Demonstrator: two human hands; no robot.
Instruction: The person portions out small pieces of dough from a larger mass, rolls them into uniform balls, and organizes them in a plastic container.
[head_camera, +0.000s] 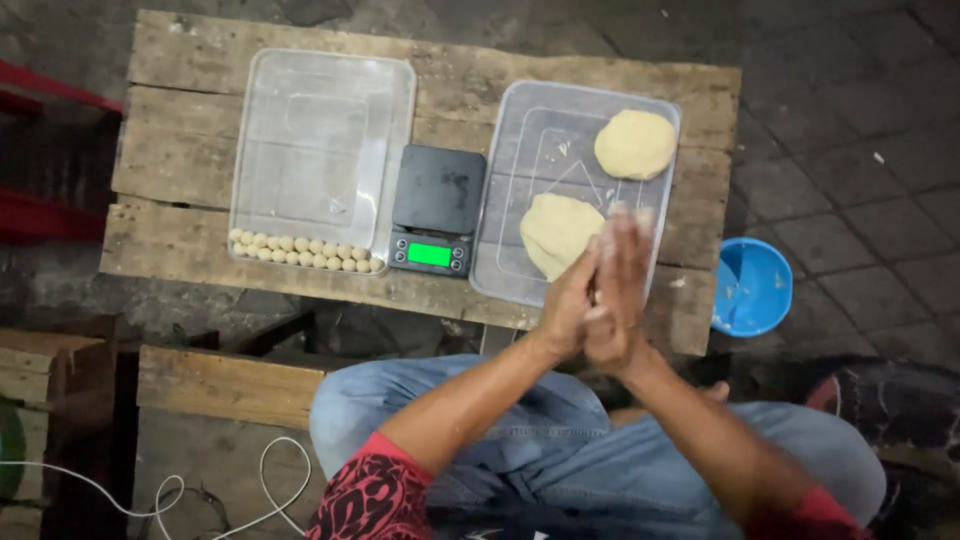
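The left hand (568, 305) and right hand (620, 295) are pressed palm to palm, fingers straight and together, whatever lies between them hidden, while a flattened dough lump (557, 232) is kept just beyond the fingertips in the clear tray (500, 270), within easy reach.

Rough plank table set on dark stone paving

The weathered wooden table (190, 150) is seen standing on a floor of dark paving stones (850, 110). A lower wooden bench (225, 385) is placed before it, a white cable (175, 490) is coiled on the ground, and red bars (40, 215) are glimpsed at left. Light is dim.
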